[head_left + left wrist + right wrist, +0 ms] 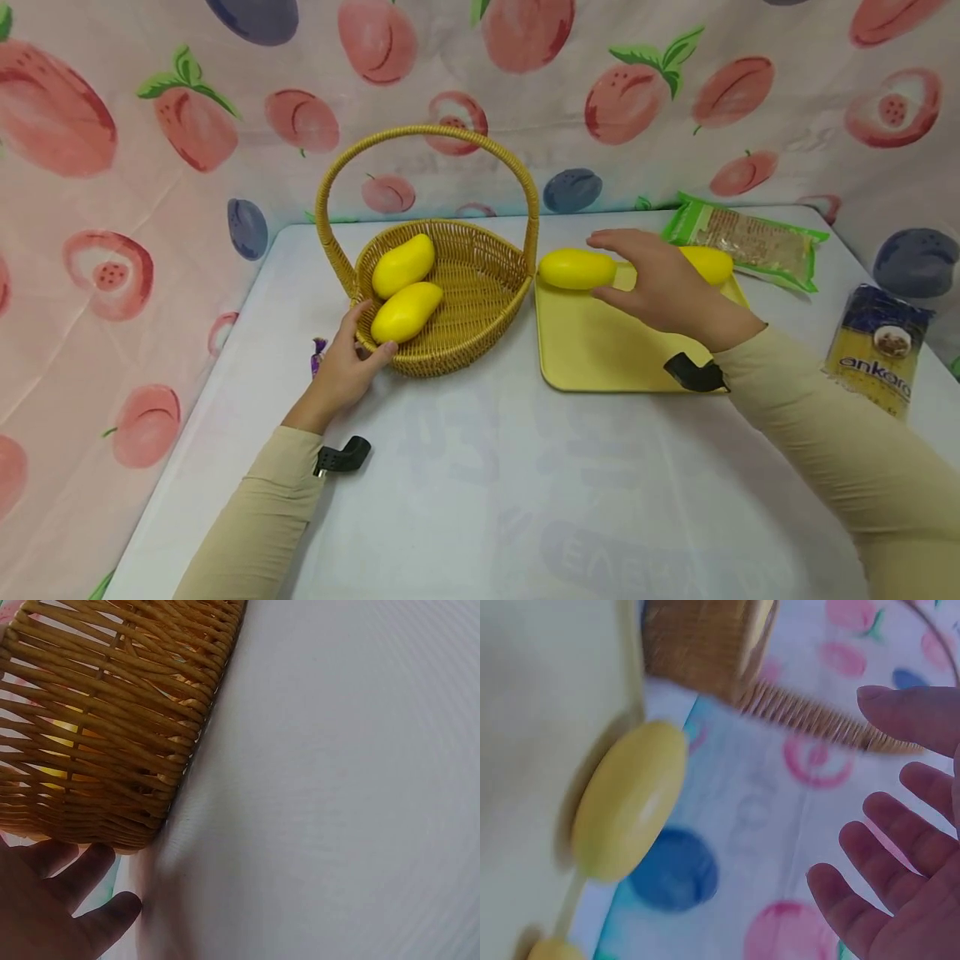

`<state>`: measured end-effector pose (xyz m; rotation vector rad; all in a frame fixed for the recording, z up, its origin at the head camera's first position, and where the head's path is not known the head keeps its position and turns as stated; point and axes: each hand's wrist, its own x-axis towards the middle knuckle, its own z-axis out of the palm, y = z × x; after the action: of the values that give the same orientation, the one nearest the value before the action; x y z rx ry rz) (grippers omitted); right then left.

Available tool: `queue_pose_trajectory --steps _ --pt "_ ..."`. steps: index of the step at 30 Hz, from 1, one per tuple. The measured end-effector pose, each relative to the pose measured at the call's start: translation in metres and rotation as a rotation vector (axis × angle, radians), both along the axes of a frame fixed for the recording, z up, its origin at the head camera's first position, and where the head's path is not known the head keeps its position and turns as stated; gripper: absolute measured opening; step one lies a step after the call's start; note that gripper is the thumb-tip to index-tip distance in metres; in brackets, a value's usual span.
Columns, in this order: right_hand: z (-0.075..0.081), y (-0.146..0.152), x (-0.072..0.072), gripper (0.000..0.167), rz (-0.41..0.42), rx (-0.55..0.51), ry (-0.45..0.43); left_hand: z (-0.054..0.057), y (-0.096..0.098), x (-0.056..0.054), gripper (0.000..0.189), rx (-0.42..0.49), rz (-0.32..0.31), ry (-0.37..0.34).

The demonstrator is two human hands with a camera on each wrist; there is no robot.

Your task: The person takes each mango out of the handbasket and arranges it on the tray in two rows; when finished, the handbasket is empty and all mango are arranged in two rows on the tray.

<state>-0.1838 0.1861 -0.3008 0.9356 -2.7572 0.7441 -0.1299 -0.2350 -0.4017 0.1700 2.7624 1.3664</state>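
Two yellow mangoes [407, 312] lie in the left half of a wicker basket [480, 333] with a tall arched handle. My left hand [347, 358] holds the basket's left front rim, thumb along the front edge; in the left wrist view several fingers [82, 870] show spread against the woven wall. Above the yellow tray [600, 350] hovers my right hand [667, 279], fingers and thumb spread apart with nothing between them. Close to its fingertips, another mango [576, 269] rests at the tray's far left edge. A further mango [707, 264], partly behind this hand, sits at the far right edge.
A green-edged clear packet [753, 240] lies behind the tray's right corner. Further right is a blue and yellow pasta bag [877, 346]. A small purple wrapped sweet [317, 357] lies left of the basket. Fruit-patterned cloth [480, 83] hangs behind the white table [465, 467].
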Motion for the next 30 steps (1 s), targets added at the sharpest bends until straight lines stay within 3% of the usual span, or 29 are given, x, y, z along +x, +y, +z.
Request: queue_pose_trajectory --steps 5,12,23,30 --pt "0.001 -0.027 0.004 0.057 0.118 -0.015 0.013 -0.001 -0.002 -0.001 0.080 0.007 0.000 0.005" --pt "-0.005 -0.061 0.001 0.058 0.215 0.004 -0.006 -0.003 -0.002 -0.001 0.080 0.007 -0.002 0.006" --pt "-0.015 -0.117 -0.008 0.060 0.265 0.080 -0.157 -0.002 -0.001 0.000 0.080 -0.012 0.006 -0.001" --pt "-0.025 -0.146 -0.015 0.058 0.297 0.045 -0.122 -0.001 -0.001 0.000 0.080 -0.003 0.003 -0.001"
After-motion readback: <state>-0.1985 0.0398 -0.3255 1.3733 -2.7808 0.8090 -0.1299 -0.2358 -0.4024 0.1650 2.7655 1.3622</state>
